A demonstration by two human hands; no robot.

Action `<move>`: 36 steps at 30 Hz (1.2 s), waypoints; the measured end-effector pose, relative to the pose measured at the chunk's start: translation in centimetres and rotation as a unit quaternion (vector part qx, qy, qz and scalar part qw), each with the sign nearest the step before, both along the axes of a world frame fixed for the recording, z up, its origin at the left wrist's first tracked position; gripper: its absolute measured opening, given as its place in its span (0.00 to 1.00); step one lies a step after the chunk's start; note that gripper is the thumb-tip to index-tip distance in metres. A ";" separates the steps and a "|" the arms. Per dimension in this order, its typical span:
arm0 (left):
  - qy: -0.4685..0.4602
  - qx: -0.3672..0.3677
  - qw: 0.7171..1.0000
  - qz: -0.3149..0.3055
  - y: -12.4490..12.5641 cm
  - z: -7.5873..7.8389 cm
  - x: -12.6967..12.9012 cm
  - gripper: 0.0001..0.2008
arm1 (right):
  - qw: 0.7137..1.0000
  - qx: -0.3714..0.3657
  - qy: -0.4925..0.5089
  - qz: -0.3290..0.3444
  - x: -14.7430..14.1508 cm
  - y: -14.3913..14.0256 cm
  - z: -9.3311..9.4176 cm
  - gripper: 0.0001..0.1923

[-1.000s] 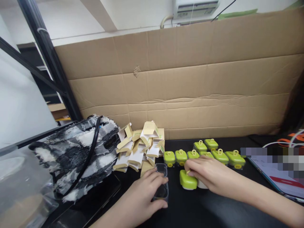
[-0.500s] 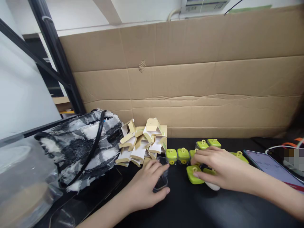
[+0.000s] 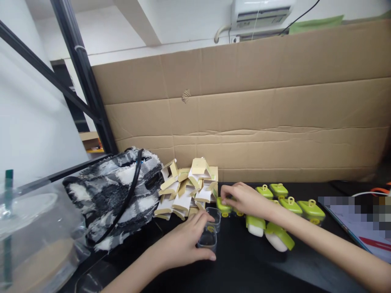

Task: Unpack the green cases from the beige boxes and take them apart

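Note:
Low on the black table, my left hand [image 3: 183, 240] curls its thumb and fingers around a small clear plastic cup [image 3: 208, 241]. A second clear cup [image 3: 215, 217] stands just behind it, by the fingertips. My right hand [image 3: 244, 197] reaches across to the leftmost green-lidded container [image 3: 224, 207], thumb and fingers pinched at the top of its lid. Under my right forearm lie two green lids with white rounded pieces, one green-and-white piece [image 3: 255, 227] upright and another green-and-white piece [image 3: 278, 237] tilted. Several more green-lidded containers [image 3: 290, 205] with ring tops stand behind the forearm.
Opened small cartons [image 3: 186, 189] are heaped behind my left hand. To the left sit a shaggy black-and-white bag [image 3: 116, 195] and a clear plastic tub [image 3: 33, 244]. A phone or tablet [image 3: 360, 228] lies at right. Tall cardboard [image 3: 244, 114] stands behind.
My right hand has moved left from the green-and-white pieces to the leftmost green-lidded container, uncovering those pieces. My left hand stays at the clear cup. The camera view has tilted up slightly.

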State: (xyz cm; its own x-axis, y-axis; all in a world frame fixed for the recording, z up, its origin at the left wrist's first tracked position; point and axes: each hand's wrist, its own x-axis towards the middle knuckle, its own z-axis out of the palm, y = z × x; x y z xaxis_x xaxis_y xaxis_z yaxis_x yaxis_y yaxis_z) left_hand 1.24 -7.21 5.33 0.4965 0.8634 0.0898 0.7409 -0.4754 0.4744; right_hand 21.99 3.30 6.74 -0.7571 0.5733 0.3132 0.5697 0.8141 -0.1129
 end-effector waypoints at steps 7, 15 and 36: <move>-0.026 0.013 0.999 -0.015 0.4 -0.6 0.2 0.32 | 0.991 0.027 0.129 -0.038 2.8 -0.8 2.7 0.07; 0.064 0.137 0.988 0.022 1.3 -1.9 1.3 0.32 | 0.986 0.036 0.159 -0.039 6.1 -2.1 5.4 0.10; -0.161 0.005 0.985 -0.060 -0.4 -4.4 1.7 0.44 | 0.995 -0.063 -0.036 0.068 2.0 -7.4 1.8 0.02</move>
State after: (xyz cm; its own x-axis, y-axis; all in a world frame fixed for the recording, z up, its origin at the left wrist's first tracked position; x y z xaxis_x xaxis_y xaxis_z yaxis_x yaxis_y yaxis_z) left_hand 2.92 -7.60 0.97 0.5396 0.7981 0.2681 0.4906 -0.5569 0.6702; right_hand 23.98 -4.10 8.58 -0.8480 0.4960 0.1868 0.4661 0.8657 -0.1825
